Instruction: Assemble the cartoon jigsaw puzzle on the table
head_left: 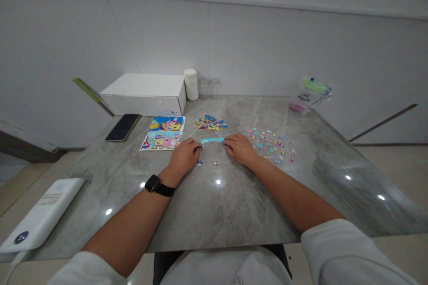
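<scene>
A narrow strip of joined light-blue jigsaw pieces (212,140) lies on the grey marbled table. My left hand (186,155), with a black watch on the wrist, has its fingers pinched at the strip's left end, around a small jigsaw piece that is mostly hidden. At the right end, the bent fingers of my right hand (241,148) press on the strip and cover its tip. Two loose pieces lie nearer me: a dark blue one (199,163) beside my left hand and a pale one (216,163) between the hands.
Behind the strip is a heap of jigsaw pieces (210,123); more pieces (276,146) are spread at right. Two cartoon picture cards (162,141), a phone (122,127) and a white box (143,87) stand left. A plastic bag (309,95) sits back right, a white power bank (43,213) front left.
</scene>
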`<state>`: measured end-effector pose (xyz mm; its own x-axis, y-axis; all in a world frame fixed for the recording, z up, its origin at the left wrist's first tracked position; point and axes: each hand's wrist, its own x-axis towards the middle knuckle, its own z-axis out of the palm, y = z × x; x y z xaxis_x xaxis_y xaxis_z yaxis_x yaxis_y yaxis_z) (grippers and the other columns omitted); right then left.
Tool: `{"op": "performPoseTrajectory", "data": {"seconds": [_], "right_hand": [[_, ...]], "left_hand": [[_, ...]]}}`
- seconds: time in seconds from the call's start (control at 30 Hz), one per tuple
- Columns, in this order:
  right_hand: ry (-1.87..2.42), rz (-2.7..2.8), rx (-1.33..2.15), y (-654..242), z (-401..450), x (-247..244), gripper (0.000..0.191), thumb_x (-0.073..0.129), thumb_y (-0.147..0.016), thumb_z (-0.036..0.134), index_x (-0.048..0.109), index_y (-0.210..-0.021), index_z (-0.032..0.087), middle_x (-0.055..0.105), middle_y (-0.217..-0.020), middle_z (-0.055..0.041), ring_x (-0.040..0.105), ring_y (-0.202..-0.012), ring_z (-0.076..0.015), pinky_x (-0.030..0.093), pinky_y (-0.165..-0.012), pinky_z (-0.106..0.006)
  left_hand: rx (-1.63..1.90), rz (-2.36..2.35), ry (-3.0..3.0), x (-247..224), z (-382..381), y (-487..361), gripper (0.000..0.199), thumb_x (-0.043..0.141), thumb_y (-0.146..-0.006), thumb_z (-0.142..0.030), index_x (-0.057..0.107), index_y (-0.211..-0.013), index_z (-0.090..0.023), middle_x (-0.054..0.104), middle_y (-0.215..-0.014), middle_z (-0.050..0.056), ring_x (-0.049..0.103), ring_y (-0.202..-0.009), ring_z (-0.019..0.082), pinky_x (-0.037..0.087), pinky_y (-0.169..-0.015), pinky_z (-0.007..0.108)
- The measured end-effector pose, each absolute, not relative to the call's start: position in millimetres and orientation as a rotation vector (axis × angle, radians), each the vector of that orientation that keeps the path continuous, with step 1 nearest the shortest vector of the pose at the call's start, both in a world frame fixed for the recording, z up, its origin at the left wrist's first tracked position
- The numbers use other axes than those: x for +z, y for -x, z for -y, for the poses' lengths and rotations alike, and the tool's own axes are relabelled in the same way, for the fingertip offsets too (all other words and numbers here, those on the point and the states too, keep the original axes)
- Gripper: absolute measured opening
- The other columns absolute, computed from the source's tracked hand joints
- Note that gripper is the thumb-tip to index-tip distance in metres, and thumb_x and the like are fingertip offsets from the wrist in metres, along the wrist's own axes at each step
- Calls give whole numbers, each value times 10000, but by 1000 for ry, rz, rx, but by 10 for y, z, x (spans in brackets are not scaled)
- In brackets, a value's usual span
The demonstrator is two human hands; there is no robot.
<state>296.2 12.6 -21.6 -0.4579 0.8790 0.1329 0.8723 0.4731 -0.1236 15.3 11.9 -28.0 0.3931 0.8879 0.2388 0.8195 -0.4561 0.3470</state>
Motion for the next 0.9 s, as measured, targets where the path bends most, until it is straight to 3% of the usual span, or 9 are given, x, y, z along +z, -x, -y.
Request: {"op": "performPoseTrajectory", "data": {"seconds": [0.17,0.57,0.9], "right_hand": [[1503,2515,86,-2965,-91,-213,337,557,-1059,283,755,-1327,235,736,-1358,-109,606,-1217,-287,400,-1075,-430],[1475,2517,139,-2940,-73,-210,318,563,-1056,260,748,-1313,233,748,-1303,-114,605,-1228,-268,382,-1094,-405],[1478,2449,100,-2947,-51,-168,349,571,-1039,247,732,-1348,235,687,-1453,-94,612,-1258,-279,421,-1100,-415]], "left_hand": [[636,-1510,-2459,-252,-111,-163,263,568,-1016,-323,800,-1082,-218,729,-1101,105,688,-1019,258,562,-945,409],[632,-1482,-2544,-298,-168,-133,221,564,-982,-266,768,-1042,-207,777,-1118,102,677,-1044,296,514,-1000,471],[726,-1462,-2505,-294,-166,-100,244,535,-990,-293,763,-1039,-219,757,-1136,103,683,-1062,298,524,-1006,467]]}}
